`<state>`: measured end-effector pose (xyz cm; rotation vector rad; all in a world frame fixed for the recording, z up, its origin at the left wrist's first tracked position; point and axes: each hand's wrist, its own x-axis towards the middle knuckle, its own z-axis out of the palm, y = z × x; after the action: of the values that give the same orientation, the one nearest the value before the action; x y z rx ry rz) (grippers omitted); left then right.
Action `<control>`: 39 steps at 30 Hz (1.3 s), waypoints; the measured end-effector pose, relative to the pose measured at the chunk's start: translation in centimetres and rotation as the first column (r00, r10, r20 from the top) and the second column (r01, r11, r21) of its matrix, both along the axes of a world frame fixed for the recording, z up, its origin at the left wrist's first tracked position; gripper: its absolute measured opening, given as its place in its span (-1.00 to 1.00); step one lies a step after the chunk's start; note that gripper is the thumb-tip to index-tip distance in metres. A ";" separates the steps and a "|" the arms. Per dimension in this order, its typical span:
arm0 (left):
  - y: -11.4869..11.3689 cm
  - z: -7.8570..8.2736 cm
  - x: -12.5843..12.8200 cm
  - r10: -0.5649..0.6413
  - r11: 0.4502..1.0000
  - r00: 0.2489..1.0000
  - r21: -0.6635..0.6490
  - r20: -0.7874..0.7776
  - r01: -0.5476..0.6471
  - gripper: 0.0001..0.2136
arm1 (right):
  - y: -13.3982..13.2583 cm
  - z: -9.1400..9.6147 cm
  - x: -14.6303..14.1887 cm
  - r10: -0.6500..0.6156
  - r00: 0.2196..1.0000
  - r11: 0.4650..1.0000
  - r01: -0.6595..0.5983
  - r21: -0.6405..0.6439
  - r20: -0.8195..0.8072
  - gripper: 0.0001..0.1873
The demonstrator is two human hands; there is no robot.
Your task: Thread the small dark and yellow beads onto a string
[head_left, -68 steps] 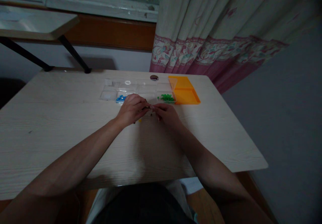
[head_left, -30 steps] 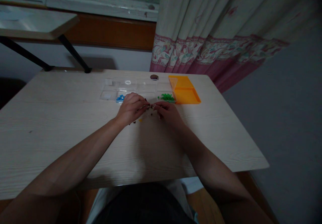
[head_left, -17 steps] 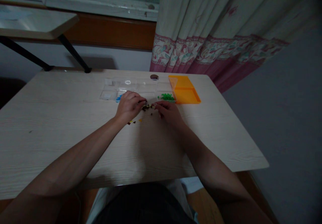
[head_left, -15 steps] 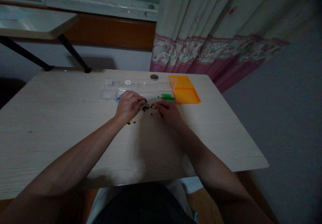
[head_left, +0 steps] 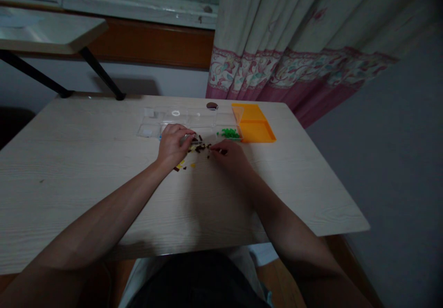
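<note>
My left hand rests at the front of a clear plastic compartment box, its thumb and fingers curled together by the front wall. What they hold, if anything, I cannot make out. To the right, my right hand is closed in a pinch beside a small pile of dark brown and pale pieces. Anything between those fingertips is too small to name. Yellow pieces and dark bits lie loose on the table nearer to me. Green pieces fill the box's right compartment.
An open orange case lies right of the clear box. A dark oval object sits behind it. A raised shelf on black legs stands at the back left, and a curtain hangs behind the table.
My left hand has shifted slightly left, away from the pile, showing more yellow and dark pieces. The right hand has moved slightly left, fingertips still pinched by the pile.
</note>
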<state>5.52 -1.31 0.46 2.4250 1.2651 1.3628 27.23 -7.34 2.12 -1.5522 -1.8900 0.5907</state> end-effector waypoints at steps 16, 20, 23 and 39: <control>0.1 0.0 0.0 0.030 1.000 1.000 0.009 -0.005 -0.030 -0.88 | -0.4 0.7 -0.1 0.096 0.980 0.994 -0.087 -0.058 0.174 -0.89; 0.2 -0.2 -0.1 0.043 0.999 0.999 0.009 -0.014 -0.043 -0.86 | -0.5 0.7 -0.2 0.074 0.980 0.997 -0.068 -0.040 0.186 -0.89; 0.2 -0.2 -0.1 0.038 0.999 0.999 0.008 -0.018 -0.037 -0.86 | -0.5 0.7 -0.3 0.058 0.982 0.998 -0.054 -0.024 0.178 -0.89; 0.1 -0.1 0.0 0.057 0.998 0.998 -0.015 -0.026 -0.058 -0.84 | -0.3 0.5 -0.3 0.040 0.996 0.999 -0.040 -0.002 0.084 -0.88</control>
<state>5.54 -1.16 0.37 2.4208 1.3567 1.3346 26.98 -7.62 2.63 -1.5648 -1.9878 0.5517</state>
